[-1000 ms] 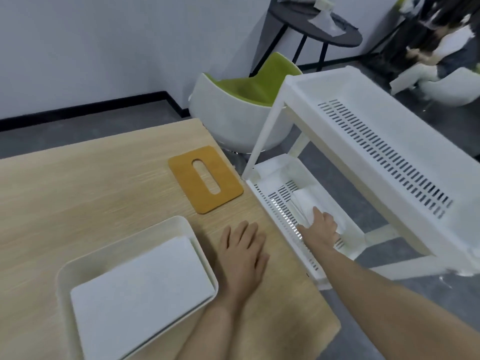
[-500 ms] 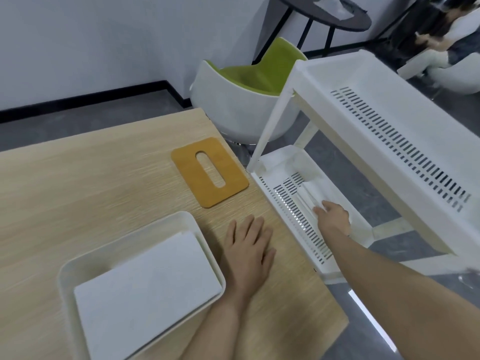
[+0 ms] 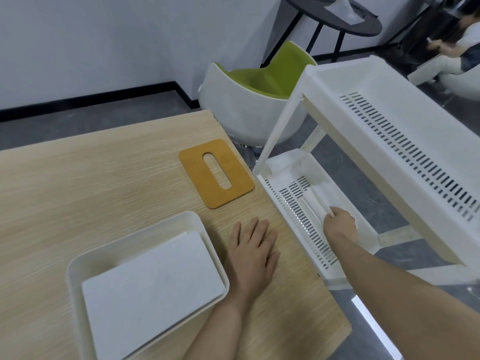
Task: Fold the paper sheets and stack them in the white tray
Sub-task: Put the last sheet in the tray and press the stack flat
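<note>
Paper sheets (image 3: 315, 203): thin white stack lying in the lower shelf (image 3: 291, 219) of the white cart, off the right edge of the surface (image 3: 104, 178).
Right hand (image 3: 339, 224): grip curled on the near end of that stack; I read it as pinching the top sheets, though the fingertips are hidden.
Left hand (image 3: 253, 252): flat and relaxed on the surface, holding nothing, just beside the white tray (image 3: 145, 231).
Tray contents: folded white stack (image 3: 153, 284) already inside, nearly filling it.
Handling: light, limp, easily creased; I expect sheets to sag and slide apart if taken by one corner.
Where to hold: I would pinch along a short edge, thumb over, and support underneath when lifting clear of the shelf wall.
Also present: orange board (image 3: 217, 174) with a slot, lying apart.
</note>
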`<state>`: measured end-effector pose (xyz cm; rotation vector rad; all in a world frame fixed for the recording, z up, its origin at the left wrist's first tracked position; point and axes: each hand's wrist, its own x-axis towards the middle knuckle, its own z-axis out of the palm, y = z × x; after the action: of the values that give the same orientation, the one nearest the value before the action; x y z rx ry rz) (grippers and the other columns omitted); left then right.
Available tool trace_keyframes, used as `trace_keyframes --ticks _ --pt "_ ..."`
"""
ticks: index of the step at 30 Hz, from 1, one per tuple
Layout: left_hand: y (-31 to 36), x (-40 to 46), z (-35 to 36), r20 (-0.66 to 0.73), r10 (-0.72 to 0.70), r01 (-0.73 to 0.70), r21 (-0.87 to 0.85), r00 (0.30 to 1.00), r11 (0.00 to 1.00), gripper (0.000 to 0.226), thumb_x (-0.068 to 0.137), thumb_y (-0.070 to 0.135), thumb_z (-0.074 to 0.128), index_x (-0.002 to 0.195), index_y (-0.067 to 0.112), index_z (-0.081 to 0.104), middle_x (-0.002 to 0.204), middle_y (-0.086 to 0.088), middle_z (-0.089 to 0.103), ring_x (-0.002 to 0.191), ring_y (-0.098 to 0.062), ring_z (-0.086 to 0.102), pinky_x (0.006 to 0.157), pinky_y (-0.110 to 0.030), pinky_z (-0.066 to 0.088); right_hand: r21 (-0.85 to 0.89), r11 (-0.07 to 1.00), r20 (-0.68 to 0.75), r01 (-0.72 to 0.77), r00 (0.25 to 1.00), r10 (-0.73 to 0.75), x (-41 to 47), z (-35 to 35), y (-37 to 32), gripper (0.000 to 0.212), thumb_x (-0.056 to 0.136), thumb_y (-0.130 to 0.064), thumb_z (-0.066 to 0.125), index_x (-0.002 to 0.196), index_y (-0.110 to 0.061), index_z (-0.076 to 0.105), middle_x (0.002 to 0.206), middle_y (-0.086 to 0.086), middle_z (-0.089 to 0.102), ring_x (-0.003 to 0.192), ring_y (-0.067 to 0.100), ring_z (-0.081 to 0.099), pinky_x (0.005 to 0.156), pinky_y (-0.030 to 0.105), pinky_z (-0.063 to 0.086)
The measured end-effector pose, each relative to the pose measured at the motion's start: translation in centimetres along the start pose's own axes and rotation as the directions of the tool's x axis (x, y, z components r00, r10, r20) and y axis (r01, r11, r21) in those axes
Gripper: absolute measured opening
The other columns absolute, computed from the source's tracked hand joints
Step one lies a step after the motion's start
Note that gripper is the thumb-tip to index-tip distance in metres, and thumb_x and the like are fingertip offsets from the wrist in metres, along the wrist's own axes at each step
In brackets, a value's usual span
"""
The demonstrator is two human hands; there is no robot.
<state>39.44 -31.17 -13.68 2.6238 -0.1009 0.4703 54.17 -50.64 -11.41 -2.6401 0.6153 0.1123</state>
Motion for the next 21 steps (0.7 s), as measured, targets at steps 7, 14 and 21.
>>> trace_keyframes --ticks 7,14,21 --pt "0.2 0.0 -0.5 0.088 -0.035 0.038 -0.043 0.996 0.998 0.04 0.091 0.042 0.047 0.12 0.024 0.069 0.133 0.001 0.062 0.129 -0.023 0.054 0.11 -0.049 0.026 0.02 0.998 -0.165 0.054 0.985 -0.05 -0.8 -1.2 -0.8 0.037 0.101 -0.01 0.039 0.134 -0.01 0.055 0.122 0.022 0.062 0.108 0.04 0.058 0.095 0.045 0.045" --pt "4.2 3.2 -6.0 0.322 -0.288 0.379 -0.271 0.902 0.885 0.041 0.103 0.039 0.039 0.141 0.029 0.048 0.15 0.009 0.041 0.142 -0.015 0.033 0.119 -0.033 0.02 0.197 0.925 -0.266 0.324 0.926 -0.268 -6.7 -4.6 -4.0 0.032 0.099 -0.013 0.047 0.125 -0.02 0.064 0.101 0.011 0.072 0.088 0.028 0.063 0.079 0.037 0.051" --pt "7.4 6.2 -14.0 0.652 -0.518 0.644 -0.73 0.554 -0.229 0.037 0.099 0.055 0.041 0.117 0.026 0.056 0.116 0.003 0.064 0.101 -0.015 0.064 0.086 -0.034 0.055 0.181 0.622 -0.297 0.762 0.646 -0.704 -13.4 -6.9 -3.2 0.036 0.09 0.003 0.055 0.118 -0.015 0.068 0.122 0.001 0.066 0.117 0.018 0.06 0.107 0.053 0.039"
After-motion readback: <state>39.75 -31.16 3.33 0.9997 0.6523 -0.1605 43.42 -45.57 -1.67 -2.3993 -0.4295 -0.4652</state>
